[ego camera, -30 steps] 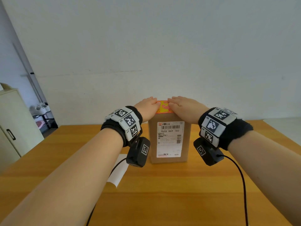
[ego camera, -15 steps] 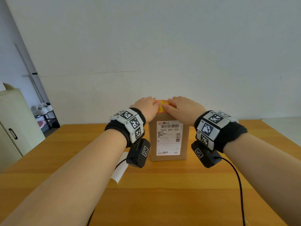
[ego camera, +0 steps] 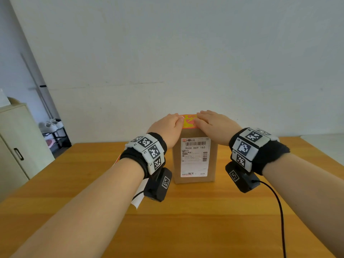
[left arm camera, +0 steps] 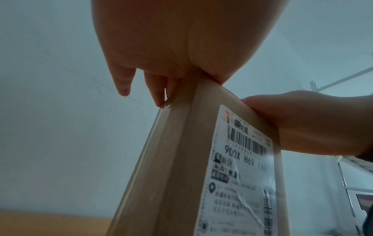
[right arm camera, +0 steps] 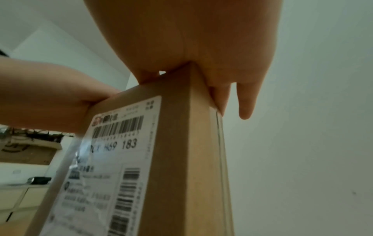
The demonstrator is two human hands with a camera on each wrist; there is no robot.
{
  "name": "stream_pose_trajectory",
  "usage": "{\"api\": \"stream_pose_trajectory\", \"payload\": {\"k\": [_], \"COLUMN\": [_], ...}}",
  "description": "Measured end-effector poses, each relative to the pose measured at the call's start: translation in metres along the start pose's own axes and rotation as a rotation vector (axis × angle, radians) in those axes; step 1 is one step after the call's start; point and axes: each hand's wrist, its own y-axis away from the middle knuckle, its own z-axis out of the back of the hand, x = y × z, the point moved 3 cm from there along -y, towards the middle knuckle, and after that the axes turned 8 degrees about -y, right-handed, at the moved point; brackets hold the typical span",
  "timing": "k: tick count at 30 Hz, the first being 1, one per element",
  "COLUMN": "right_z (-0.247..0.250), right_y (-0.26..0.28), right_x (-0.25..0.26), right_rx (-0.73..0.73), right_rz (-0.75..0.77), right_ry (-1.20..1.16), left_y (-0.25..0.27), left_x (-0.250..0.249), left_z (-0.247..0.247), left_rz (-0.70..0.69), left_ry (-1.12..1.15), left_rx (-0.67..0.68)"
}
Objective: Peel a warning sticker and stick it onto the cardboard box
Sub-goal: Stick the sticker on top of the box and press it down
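Note:
A tall brown cardboard box (ego camera: 194, 178) stands upright on the wooden table (ego camera: 186, 220), with a white shipping label (ego camera: 194, 157) on its near face. A yellow and red warning sticker (ego camera: 189, 121) lies flat on the box's top. My left hand (ego camera: 168, 127) rests palm down on the top's left side, fingers straight. My right hand (ego camera: 214, 125) lies flat on the right side. Both wrist views look up the box (left arm camera: 171, 159) (right arm camera: 181, 143) at the palms pressed on its upper edge, fingers (left arm camera: 123, 83) (right arm camera: 246, 102) reaching past it.
A white backing sheet (ego camera: 138, 197) lies on the table under my left wrist. A black cable (ego camera: 279, 211) runs from the right wrist camera toward the near edge. A beige cabinet (ego camera: 16, 146) stands at the left, off the table.
Both hands have slid a little apart along the box top, so more of the sticker shows between them. The box stays in place.

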Motion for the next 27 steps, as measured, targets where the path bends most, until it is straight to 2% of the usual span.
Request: {"api": "stream_pose_trajectory", "payload": {"k": [6,10,13,16,18,23,27], "right_z": [0.002,0.004,0.004,-0.006,-0.007,-0.008,-0.005], "right_y": [0.004,0.003,0.002,0.002,0.003,0.005,0.002], "right_x": [-0.005,-0.005,0.001,0.005,0.003,0.004,-0.003], "right_rx": [-0.022,-0.012,-0.042,-0.022,-0.018,-0.018,-0.026], "right_rz": [-0.013,-0.015,0.047,0.124,0.136,0.160,0.073], "right_ry": [0.001,0.028,0.051,0.091,0.108,0.120,0.052], "left_y": [-0.001,-0.010,-0.015,-0.020,-0.021,-0.018,-0.012], "left_x": [0.000,-0.001,-0.008,-0.012,-0.012,-0.011,-0.011], "left_z": [0.000,0.001,0.006,0.000,-0.005,-0.006,0.000], "left_rz": [-0.010,0.034,0.024,0.009,0.015,-0.018,0.001], "left_ry": [-0.028,-0.002,0.003,-0.050,-0.047,-0.037,-0.069], "left_rx": [0.014,0.023,-0.016,0.044,0.075,0.050,0.100]}}
